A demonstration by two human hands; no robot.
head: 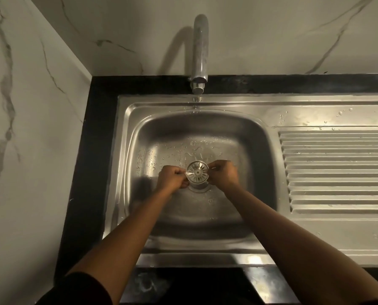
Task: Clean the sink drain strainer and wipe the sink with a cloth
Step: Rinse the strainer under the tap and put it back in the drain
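left hand (172, 177): pinches strainer (197, 172) rim
right hand (221, 173): pinches opposite rim
sink (258, 137): basin walls well apart from both hands

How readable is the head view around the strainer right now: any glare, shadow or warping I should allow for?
Head view: dim, warm light, yet the strainer shows its slots clearly; glare sits on the sink front rim; the faucet throws a soft shadow leftward on the wall; wide-angle distortion bends the black counter edges.
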